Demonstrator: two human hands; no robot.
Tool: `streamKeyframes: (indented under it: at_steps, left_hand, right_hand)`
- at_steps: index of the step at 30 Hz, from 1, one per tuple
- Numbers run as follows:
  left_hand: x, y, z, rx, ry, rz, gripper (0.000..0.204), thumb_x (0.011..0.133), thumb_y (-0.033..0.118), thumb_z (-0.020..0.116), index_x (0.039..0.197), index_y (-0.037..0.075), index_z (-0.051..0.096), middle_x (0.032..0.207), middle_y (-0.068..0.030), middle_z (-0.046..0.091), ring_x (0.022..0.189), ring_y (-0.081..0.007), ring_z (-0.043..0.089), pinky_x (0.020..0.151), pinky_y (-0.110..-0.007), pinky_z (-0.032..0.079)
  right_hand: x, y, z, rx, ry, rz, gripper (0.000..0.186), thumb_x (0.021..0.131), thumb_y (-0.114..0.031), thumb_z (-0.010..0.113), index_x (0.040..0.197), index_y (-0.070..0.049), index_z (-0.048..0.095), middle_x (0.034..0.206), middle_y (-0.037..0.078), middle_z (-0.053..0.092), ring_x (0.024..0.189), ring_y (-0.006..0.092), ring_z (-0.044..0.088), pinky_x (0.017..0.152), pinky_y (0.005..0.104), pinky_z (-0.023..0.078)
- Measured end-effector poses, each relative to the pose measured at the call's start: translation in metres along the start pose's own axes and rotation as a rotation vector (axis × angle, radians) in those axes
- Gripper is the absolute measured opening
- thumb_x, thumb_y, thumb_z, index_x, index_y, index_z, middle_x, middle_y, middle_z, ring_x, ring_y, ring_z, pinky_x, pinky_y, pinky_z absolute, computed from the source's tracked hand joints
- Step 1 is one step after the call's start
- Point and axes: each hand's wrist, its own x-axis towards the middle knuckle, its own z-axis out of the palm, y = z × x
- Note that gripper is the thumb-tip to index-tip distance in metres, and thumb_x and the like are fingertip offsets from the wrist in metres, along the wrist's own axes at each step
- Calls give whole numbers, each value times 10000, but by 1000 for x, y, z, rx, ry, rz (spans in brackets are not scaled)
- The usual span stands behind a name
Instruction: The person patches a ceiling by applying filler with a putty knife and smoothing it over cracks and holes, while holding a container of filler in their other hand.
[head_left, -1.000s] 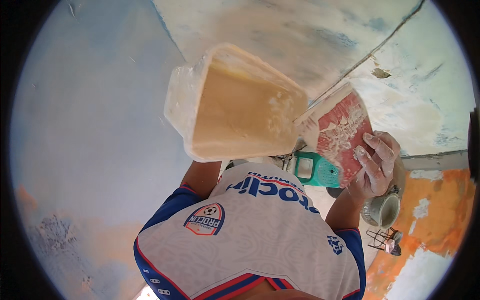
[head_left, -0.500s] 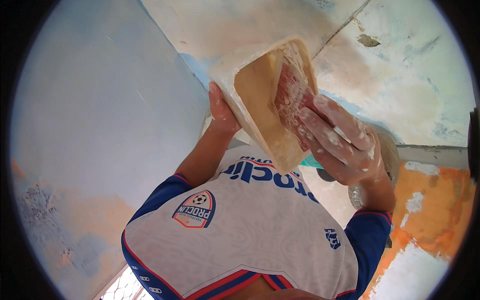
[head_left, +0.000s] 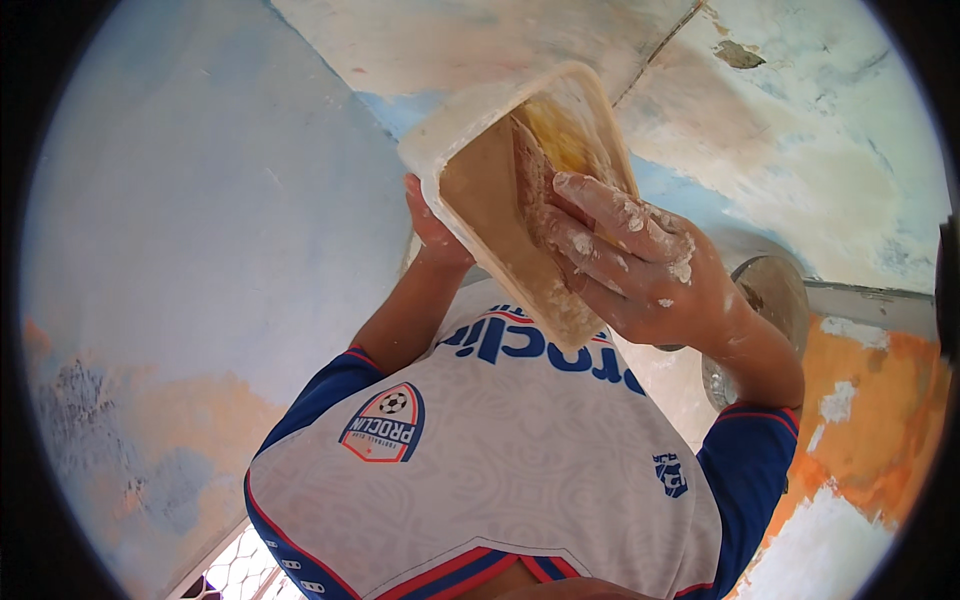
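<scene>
My left hand (head_left: 438,232) supports a rectangular whitish plastic tub (head_left: 425,150) from its left side, the thumb up against the outer wall. The tub is tilted, with its opening facing me. Its inside is tan, with a yellow patch near the far corner. My right hand (head_left: 645,262), smeared with white paste, reaches over the tub's right rim. Its fingers are closed on a flat reddish spreader (head_left: 533,172), coated in pale paste and dipped into the tub. My fingers cover part of the spreader, and how much paste lies in the tub is hard to tell.
A pale blue-grey wall (head_left: 190,200) rises on the left. Beyond the tub is a patchy cream and blue surface (head_left: 740,130) with a dark crack and a chipped spot. Orange patches with white smears (head_left: 860,430) cover the wall at right. A round greyish object (head_left: 770,290) is behind my right forearm.
My right hand has moved left and deeper into the tub, taking the spreader with it. The tub has shifted slightly up and left, and more of its yellow patch shows.
</scene>
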Motion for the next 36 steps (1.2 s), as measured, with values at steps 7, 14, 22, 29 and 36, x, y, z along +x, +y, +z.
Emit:
streamKeyframes:
  at_steps: [7, 14, 22, 29, 36]
  left_hand:
    - [2, 18, 62, -165, 481, -97, 823, 1000, 699, 321, 1533, 75, 381, 1505, -136, 485, 1348, -299, 497, 1115, -449, 418]
    - [1, 5, 19, -27, 144, -31, 833, 993, 709, 327, 1530, 75, 381, 1505, -137, 484, 1352, -300, 495, 1117, -450, 418]
    - [-8, -3, 0, 34, 47, 39, 845, 985, 720, 333, 1527, 74, 382, 1505, -139, 483, 1356, -302, 493, 1120, -453, 418]
    - [-7, 1, 9, 143, 126, 115, 854, 977, 732, 341, 1527, 79, 380, 1508, -137, 480, 1363, -304, 488, 1125, -455, 417]
    - [0, 20, 14, 166, 367, 157, 828, 981, 728, 333, 1541, 120, 369, 1522, -117, 468, 1369, -303, 487, 1120, -459, 432]
  right_hand:
    - [-2, 0, 18, 80, 99, 74, 171, 661, -132, 788, 794, -37, 738, 1202, 91, 692, 1256, 339, 602, 910, 423, 614]
    - [-6, 1, 26, 86, 118, 73, 196, 641, -143, 773, 824, -76, 753, 1170, 77, 703, 1248, 338, 601, 865, 430, 627]
    - [-9, 9, 37, 83, 134, 26, 227, 678, -136, 783, 897, -81, 773, 1205, 67, 710, 1243, 362, 606, 863, 434, 634]
    - [-13, 16, 46, 81, 225, 23, 238, 692, -92, 766, 928, -55, 774, 1180, 73, 728, 1250, 364, 591, 901, 417, 624]
    - [-11, 36, 34, 26, 333, 104, 215, 663, -41, 776, 877, -47, 755, 1162, 75, 726, 1203, 380, 601, 924, 408, 607]
